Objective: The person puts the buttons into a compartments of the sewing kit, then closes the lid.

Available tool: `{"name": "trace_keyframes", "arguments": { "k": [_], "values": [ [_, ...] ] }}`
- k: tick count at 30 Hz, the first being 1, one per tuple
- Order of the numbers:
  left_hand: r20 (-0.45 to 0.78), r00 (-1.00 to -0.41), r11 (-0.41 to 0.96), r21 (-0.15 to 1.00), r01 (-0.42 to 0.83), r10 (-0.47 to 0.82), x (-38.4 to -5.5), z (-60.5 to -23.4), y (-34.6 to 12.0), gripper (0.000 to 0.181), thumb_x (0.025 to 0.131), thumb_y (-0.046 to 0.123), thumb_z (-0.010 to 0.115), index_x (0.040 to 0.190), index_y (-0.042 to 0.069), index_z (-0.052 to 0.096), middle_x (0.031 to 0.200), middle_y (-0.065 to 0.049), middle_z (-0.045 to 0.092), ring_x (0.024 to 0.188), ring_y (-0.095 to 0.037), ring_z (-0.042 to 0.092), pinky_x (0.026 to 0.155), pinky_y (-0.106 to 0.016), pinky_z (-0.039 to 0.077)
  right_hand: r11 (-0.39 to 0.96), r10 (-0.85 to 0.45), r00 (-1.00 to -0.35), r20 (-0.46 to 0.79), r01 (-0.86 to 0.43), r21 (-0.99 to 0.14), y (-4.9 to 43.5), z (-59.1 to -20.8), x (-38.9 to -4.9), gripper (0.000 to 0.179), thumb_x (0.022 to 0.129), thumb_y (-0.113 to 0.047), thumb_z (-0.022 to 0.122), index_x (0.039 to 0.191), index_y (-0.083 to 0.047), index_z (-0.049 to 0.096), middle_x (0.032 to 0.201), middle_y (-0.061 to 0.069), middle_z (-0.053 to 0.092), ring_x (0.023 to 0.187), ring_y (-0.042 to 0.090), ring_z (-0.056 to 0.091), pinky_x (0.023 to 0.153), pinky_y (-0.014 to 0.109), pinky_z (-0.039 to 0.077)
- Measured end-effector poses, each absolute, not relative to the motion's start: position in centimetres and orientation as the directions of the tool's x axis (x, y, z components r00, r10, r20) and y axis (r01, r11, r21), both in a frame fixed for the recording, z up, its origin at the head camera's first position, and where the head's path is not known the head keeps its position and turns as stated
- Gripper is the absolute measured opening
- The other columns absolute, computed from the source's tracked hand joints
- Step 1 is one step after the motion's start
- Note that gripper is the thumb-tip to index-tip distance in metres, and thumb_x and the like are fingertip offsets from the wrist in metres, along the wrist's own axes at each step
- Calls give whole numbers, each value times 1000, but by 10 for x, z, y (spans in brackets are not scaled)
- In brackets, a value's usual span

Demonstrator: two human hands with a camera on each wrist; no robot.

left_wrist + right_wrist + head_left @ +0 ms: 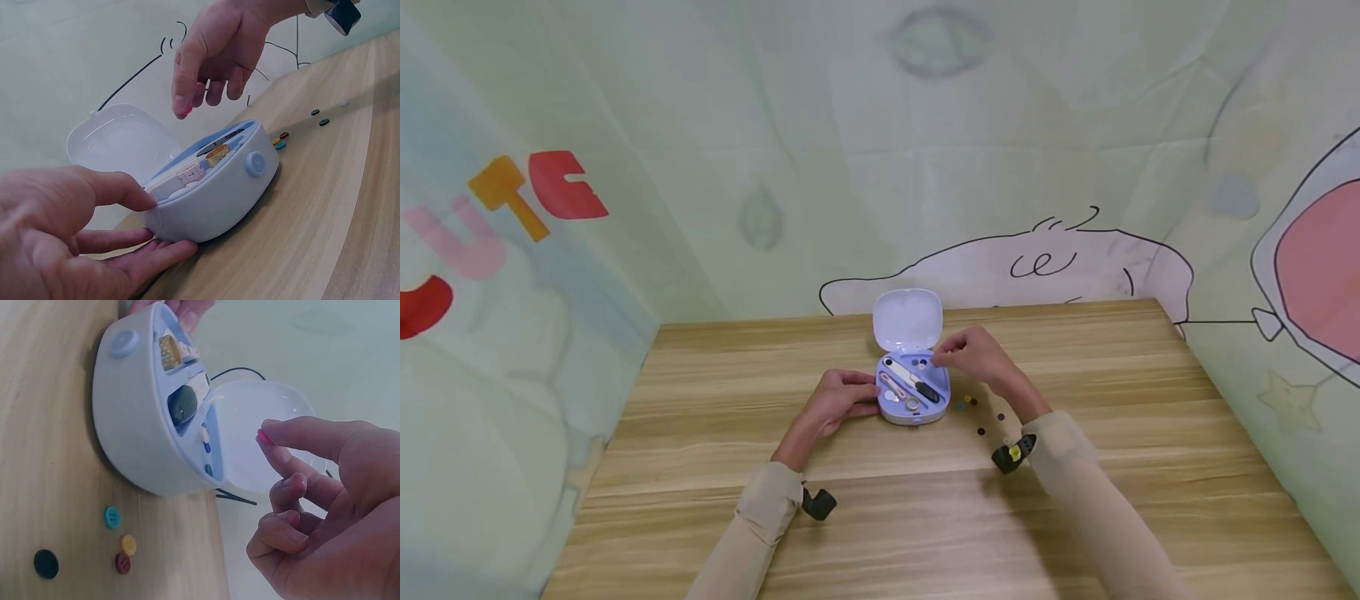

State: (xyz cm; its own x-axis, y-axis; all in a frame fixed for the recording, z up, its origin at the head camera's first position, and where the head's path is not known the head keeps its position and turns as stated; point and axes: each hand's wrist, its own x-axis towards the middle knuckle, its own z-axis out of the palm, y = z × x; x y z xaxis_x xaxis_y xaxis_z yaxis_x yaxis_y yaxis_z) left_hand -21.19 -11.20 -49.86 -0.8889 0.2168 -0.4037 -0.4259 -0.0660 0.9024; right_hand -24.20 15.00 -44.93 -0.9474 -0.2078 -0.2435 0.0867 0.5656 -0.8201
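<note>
A pale-blue and white sewing box (895,417) stands on the table with its lid (907,319) raised. My left hand (842,398) holds its left side, thumb on the rim and fingers low against the wall. Above the box's right side, my right hand (976,357) pinches a small pink button (265,436) between thumb and index finger. Inside lie a white tool with a dark end (927,391), a gold thimble ring (217,155) and a strip of tape measure (189,175). A few buttons (922,363) sit in the right rear compartment.
Loose buttons lie right of the box, among them a blue one (112,517), a yellow one (128,544), a dark red one (123,563) and a black one (46,564). A printed cloth (775,167) hangs behind the wooden table (737,350).
</note>
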Motion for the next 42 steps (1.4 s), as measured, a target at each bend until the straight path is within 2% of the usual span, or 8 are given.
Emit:
{"name": "trace_keyframes", "arguments": {
  "k": [10,14,19,28,38,42],
  "values": [
    [-401,-891,-66,904,-422,214,-213,-501,-112,31,96,-10,65,125,-20,56,113,-25,64,91,-26,70,88,-41,64,555,-198,-952,-235,88,-827,149,-441,-245,19,97,-23,77,108,-8,79,107,8,69,101,27,54,86,38,46],
    [-401,-891,-67,904,-423,213,-212,-501,-112,31,96,-11,65,124,-20,56,112,-24,64,91,-26,70,88,-41,64,561,-212,-954,-213,60,-826,150,-438,-245,22,98,-25,75,113,-10,80,105,8,67,100,27,52,80,36,44],
    [-401,-890,-67,904,-423,215,-212,-501,-112,31,96,-10,65,124,-20,57,112,-24,64,91,-26,70,88,-41,64,551,-209,-957,-199,53,-833,152,-434,-244,26,97,-28,76,119,-13,79,96,9,57,95,27,48,72,34,39],
    [-396,-890,-76,904,-421,226,-213,-501,-112,29,96,-11,64,123,-20,56,109,-22,64,89,-24,70,86,-39,65,524,-224,-961,-161,21,-852,162,-428,-243,36,94,-29,79,125,-10,75,97,9,56,90,26,48,65,31,39],
    [-403,-887,-71,901,-427,225,-212,-498,-111,30,96,-10,65,124,-20,57,111,-23,64,89,-24,70,88,-41,64,537,-231,-961,-154,6,-843,174,-433,-243,34,95,-28,79,124,-12,76,100,10,57,89,27,47,66,32,39],
    [-403,-888,-65,902,-426,222,-212,-498,-111,30,97,-9,65,124,-19,57,111,-23,64,88,-24,70,87,-41,64,566,-221,-960,-172,18,-824,182,-436,-242,36,95,-29,78,126,-11,75,102,10,55,93,27,47,68,33,40]
  ]
}}
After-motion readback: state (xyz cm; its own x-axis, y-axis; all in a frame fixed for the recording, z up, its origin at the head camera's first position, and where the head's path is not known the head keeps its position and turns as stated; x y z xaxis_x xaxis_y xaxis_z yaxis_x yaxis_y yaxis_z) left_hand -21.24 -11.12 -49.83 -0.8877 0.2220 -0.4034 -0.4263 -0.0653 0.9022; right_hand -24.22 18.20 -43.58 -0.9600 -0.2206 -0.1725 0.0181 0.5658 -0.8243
